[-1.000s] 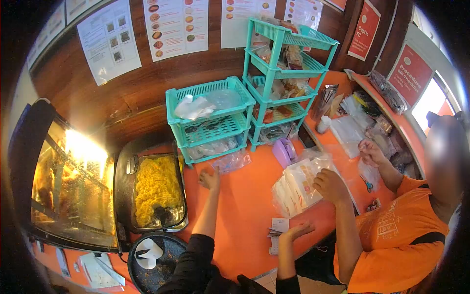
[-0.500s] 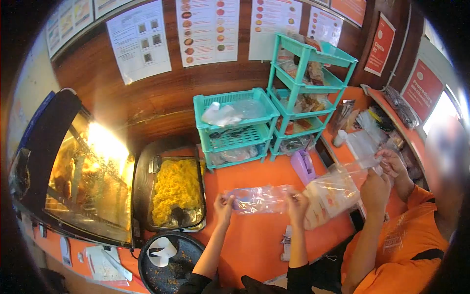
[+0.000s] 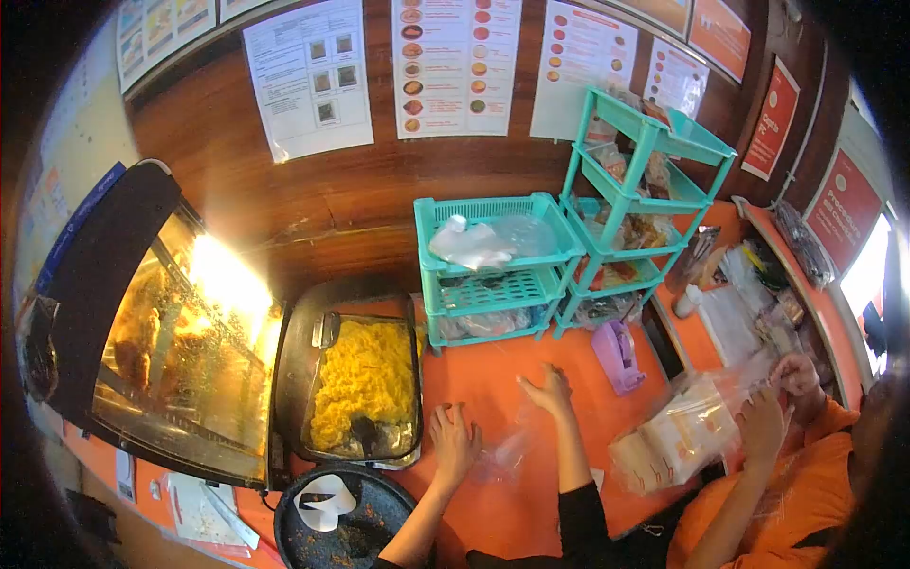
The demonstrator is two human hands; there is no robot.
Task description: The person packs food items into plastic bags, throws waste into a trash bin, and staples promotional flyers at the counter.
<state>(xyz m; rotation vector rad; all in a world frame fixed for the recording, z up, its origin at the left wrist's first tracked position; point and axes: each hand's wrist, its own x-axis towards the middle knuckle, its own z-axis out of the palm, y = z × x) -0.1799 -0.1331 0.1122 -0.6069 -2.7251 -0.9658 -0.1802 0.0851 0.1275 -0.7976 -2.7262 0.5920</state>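
Two bare hands, both released: the fingers of the left hand point(image 3: 455, 442) are spreading, slightly bent and palm down, low over the near part of the orange desk point(image 3: 474, 365); those of the right hand point(image 3: 550, 389) are spreading apart, the thumb pointing left. One clear plastic bag point(image 3: 504, 457), crumpled, is lying on the desk between and just below the hands; whether the left hand is touching it, one cannot tell. Two black sleeves point(image 3: 585, 522) are covering the forearms in part.

Left side: one dark tray point(image 3: 296, 379) is holding a mound of yellow food point(image 3: 358, 379); one round black pan point(image 3: 393, 486) is standing nearer, with a curled white piece point(image 3: 324, 503) inside; one lit glass case point(image 3: 190, 351) is standing farther left.

Far side: two turquoise racks, one low point(image 3: 500, 258), one tall point(image 3: 621, 204), are bearing bagged goods.

Right side: one purple tape dispenser point(image 3: 618, 357) is standing before the tall rack; one clear bag of flat white packets point(image 3: 675, 436) is lying nearer, its far-right end reaching the hands point(image 3: 764, 427) of a co-worker in orange point(image 3: 758, 517).
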